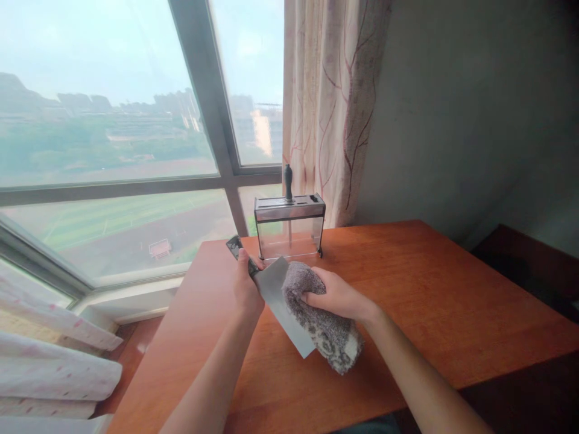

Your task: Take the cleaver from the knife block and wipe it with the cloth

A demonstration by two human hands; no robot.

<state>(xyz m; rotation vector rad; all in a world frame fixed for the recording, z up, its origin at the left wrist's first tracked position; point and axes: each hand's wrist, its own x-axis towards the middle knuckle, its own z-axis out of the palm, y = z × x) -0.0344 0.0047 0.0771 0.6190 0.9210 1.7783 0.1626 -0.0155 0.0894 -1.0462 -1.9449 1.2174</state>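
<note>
My left hand [246, 288] grips the dark handle of a broad cleaver [277, 295], whose flat grey blade slants down to the right above the wooden table [407, 289]. My right hand [337, 295] holds a grey fluffy cloth [323, 328] pressed against the blade's right side; the cloth hangs down past the blade's lower end. Just behind the hands stands a knife block [289, 232] with a metal top and clear walls, with one dark-handled tool [288, 182] sticking up from a slot.
The table sits in a corner beside a large window [113, 150] and a patterned curtain [332, 102]. A grey wall [474, 108] is on the right. Pale fabric [49, 361] lies at the lower left, below the table's left edge.
</note>
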